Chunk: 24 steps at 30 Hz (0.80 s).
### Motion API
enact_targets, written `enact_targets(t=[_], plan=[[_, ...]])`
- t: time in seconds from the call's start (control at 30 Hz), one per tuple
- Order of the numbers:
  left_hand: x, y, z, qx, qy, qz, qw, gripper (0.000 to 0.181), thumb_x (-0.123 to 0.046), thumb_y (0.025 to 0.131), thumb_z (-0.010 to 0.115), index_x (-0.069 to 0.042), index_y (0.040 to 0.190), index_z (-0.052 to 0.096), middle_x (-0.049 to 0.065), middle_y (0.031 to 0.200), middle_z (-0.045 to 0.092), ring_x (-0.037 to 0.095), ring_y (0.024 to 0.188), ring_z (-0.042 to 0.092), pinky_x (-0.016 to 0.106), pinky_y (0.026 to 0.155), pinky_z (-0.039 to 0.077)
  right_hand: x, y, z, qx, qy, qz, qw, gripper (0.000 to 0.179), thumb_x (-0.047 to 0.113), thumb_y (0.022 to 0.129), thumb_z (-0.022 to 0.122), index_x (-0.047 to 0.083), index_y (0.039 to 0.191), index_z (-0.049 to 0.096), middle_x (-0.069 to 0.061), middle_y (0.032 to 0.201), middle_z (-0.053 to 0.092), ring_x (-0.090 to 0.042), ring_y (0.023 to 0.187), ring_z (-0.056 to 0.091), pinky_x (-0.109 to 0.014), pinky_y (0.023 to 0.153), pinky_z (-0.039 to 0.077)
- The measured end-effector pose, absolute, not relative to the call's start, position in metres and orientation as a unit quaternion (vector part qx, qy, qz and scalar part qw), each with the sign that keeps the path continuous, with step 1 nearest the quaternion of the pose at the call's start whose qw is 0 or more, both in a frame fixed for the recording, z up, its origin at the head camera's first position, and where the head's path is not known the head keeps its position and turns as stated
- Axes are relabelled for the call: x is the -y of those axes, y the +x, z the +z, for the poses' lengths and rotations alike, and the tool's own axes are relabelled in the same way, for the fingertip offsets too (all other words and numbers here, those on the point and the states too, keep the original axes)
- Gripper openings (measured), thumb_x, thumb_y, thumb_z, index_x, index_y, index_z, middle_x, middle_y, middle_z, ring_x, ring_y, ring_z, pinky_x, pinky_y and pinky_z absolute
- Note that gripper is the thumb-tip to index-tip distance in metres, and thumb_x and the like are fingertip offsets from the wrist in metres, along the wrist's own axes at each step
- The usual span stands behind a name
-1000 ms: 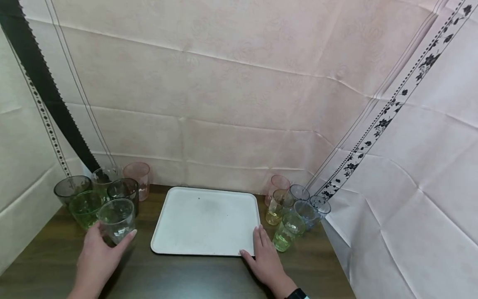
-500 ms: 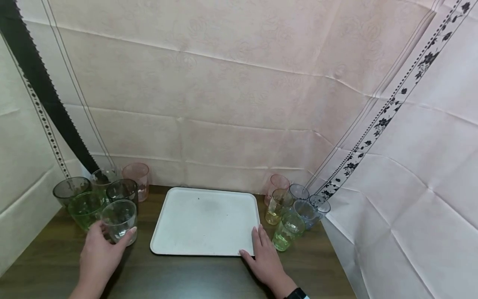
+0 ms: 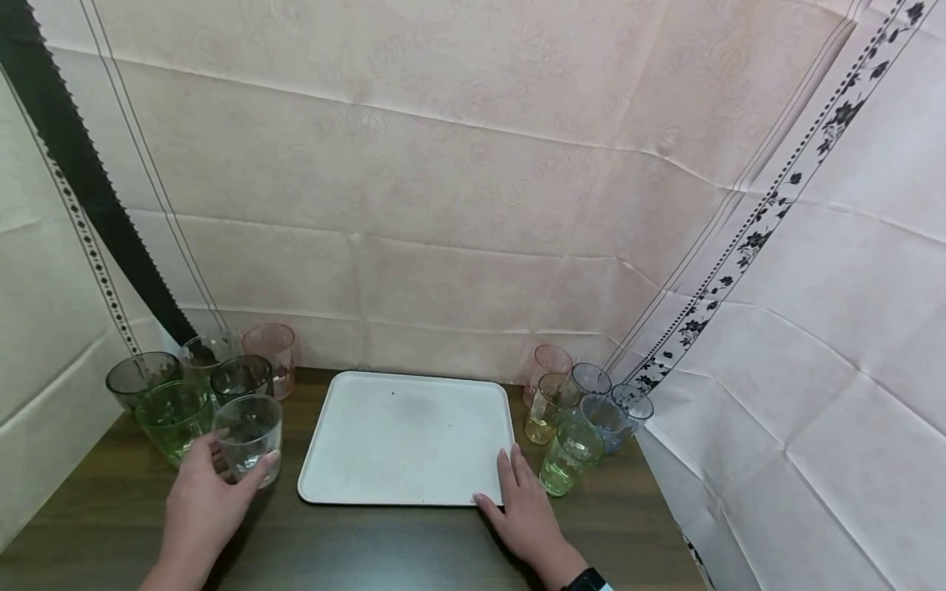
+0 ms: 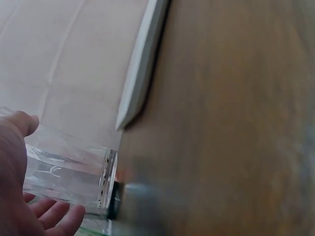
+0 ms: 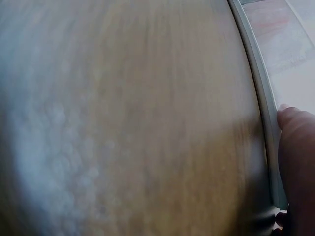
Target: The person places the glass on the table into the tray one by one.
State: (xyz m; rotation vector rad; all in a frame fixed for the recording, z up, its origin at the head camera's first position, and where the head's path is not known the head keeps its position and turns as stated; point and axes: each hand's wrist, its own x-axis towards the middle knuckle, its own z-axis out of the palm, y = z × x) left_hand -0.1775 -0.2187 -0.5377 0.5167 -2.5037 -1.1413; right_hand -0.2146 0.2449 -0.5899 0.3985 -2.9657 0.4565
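Note:
My left hand holds a clear drinking glass upright, thumb on its right side and fingers on its left. In the left wrist view the thumb and curled fingers lie around the clear glass; whether its base touches the table I cannot tell. Right behind it stand a green glass and a dark grey glass. My right hand rests at the front right corner of a white tray, fingers straight along its side. The right wrist view has the thumb against the tray's rim.
Another dark glass, another clear glass and a pink glass stand back left. Right of the tray cluster several tinted glasses, including a light green glass and a yellow one. Cloth hangs behind the wooden table.
My left hand has moved a little to the right with the clear glass, away from the green glass and towards the tray. The right hand and tray have stayed put.

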Motion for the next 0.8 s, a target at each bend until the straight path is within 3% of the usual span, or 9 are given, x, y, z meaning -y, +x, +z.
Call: enact_targets(t=[0.47,0.8], plan=[[0.198,-0.194,-0.519,0.887,0.121,-0.423,0.143,0.105,-0.076,0.082,0.069,0.000,0.149,0.041,0.033,0.136,0.056,0.044,0.105,0.069,0.052,0.076,0.062,-0.245,-0.215,-0.590,0.977,0.133,0.157,0.059,0.090,0.067,0.101,0.050,0.007,0.166,0.030,-0.024,0.170,0.017,-0.040,0.151,0.025,-0.064,0.114,0.034],[0.185,-0.231,-0.509,0.907,0.073,-0.388,0.146,0.108,-0.083,0.079,0.064,0.001,0.144,0.045,0.031,0.134,0.058,0.045,0.109,0.064,0.059,0.079,0.057,-0.245,-0.215,-0.589,0.978,0.133,0.154,0.057,0.092,0.070,0.101,0.047,0.008,0.166,0.029,-0.023,0.170,0.016,-0.040,0.152,0.024,-0.063,0.114,0.034]])
